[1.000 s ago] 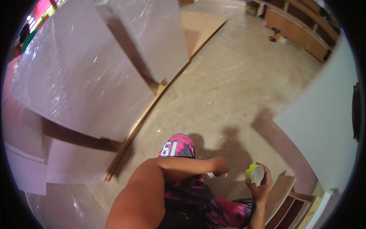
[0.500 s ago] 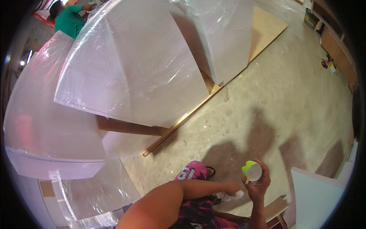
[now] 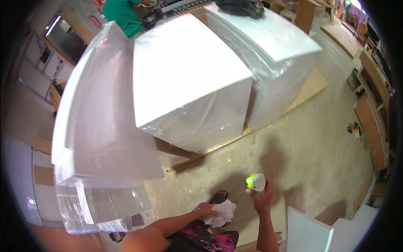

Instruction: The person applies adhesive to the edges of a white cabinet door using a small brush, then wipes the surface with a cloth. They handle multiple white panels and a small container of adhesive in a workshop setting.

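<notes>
Right hand (image 3: 263, 198) is closed around a small spray bottle (image 3: 256, 182) with a lime-green top, held upright out in front over the concrete floor (image 3: 310, 147). Left hand (image 3: 208, 211) is bunched on a crumpled white cloth (image 3: 222, 212), fingers pinching it just above the knee — cloth and bottle are near each other but apart.

Change over the last second: the grips are the same, bottle in the right, cloth in the left, but the view has swung up. The plastic-wrapped white panel stacks (image 3: 189, 84) now fill the upper frame, resting on a wooden board (image 3: 310, 86); a second ago mostly floor showed. Head has lifted toward the stacks — hands have barely shifted relative to the body.

A foot in a sandal (image 3: 219, 196) shows, probably the person's own. Another person in a green shirt (image 3: 124, 14) stands beyond the stacks. White cabinet piece (image 3: 308, 229) at lower right.
</notes>
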A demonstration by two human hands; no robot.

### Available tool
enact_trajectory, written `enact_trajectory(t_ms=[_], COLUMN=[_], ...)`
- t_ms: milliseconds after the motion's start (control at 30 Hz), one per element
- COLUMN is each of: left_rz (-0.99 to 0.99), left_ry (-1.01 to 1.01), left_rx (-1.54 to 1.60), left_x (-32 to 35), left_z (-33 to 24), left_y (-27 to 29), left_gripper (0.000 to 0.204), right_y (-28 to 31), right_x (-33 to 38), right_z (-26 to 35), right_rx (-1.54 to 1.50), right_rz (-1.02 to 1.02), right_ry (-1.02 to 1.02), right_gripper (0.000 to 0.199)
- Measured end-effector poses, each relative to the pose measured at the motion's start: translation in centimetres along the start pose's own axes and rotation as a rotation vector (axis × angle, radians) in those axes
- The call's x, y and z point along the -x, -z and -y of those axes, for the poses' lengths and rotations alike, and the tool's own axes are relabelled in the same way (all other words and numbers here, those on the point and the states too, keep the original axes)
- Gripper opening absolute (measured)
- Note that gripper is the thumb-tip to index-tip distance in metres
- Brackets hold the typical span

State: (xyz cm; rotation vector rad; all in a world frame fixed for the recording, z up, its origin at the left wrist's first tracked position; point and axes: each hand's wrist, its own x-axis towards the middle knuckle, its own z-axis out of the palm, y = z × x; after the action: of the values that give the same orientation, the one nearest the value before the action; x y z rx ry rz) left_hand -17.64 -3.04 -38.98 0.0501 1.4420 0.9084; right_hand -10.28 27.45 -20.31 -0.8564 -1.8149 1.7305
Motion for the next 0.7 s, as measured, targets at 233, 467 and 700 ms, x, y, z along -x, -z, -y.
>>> enact_trajectory(t_ms=[233, 467, 700], left_rz=[-0.228, -0.238, -0.608], left_ry=[-0.309, -0.581, -0.895], left_rx=[0.057, 0.796, 0.577], left_x=[12.8, 20.7, 27.3], left_z=[-12.4, -24.8, -36.7], left_y=[4.8, 5.0, 6.8], left_gripper=[0.050, 0.047, 0.037], right_y=[-5.5, -12.6, -16.9], right_x=[-11.3, -23.8, -32.7], right_z=[12.0, 18.8, 20.6], right_rx=[0.050, -0.042, 0.478], right_rz=[0.002, 0.197, 0.182], right_ry=[0.212, 0.356, 0.582], right_gripper=[0.071, 0.064, 0.066])
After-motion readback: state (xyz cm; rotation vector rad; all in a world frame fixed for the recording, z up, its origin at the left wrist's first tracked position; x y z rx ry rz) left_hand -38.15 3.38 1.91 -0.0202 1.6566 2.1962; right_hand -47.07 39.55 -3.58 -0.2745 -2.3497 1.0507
